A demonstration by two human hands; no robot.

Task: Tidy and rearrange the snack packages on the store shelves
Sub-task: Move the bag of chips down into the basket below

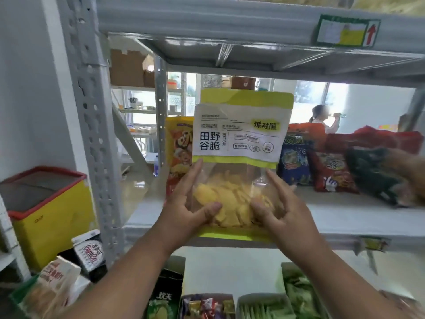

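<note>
Head view: both hands [190, 203] [282, 208] clasp the upright pouch [241, 134], hiding its lower corners.

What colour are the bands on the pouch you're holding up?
Lime yellow-green bands on the white pouch, above and below its clear window; seen in the head view.

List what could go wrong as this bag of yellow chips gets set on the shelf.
1. Both hands, left hand and right hand, squeeze the clear lower part of the chip bag; the chips might get crushed.
2. The tall bag stands close in front of the yellow snack bag; pushing it back could knock that one over.
3. It is held at the front edge of the shelf, so if released there, it may tip off forward.
</note>
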